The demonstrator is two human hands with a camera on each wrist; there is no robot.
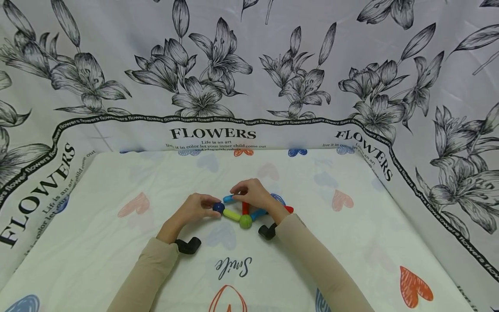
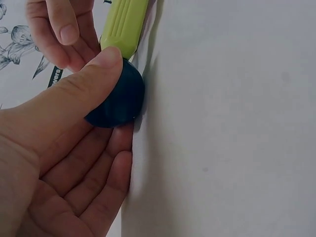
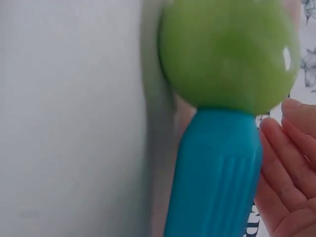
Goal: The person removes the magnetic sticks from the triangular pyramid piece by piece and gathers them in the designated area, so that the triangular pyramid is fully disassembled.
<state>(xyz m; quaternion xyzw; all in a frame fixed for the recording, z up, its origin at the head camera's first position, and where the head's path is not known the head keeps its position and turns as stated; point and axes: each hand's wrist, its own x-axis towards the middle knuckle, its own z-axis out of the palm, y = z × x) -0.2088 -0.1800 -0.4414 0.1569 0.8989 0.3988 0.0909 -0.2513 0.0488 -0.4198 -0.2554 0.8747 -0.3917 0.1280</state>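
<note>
Room btwn sleeves (image 1: 146, 273); grn ball (image 1: 245, 222) blocks beyond.

Dark blue ball (image 2: 126, 96) against yellow-green rod (image 2: 125, 24)

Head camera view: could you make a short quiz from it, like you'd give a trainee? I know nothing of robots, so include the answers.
1. True or false: the ribbed yellow-green plastic rod runs from the glossy dark blue ball to the shiny green ball.

2. Which thing does the person's left hand hold?
A) the green ball
B) the dark blue ball
C) the straight red rod

3. Fill in: the dark script word on the white, heart-printed cloth reads ____.

Key: 1. True. 2. B. 3. Smile.
</note>
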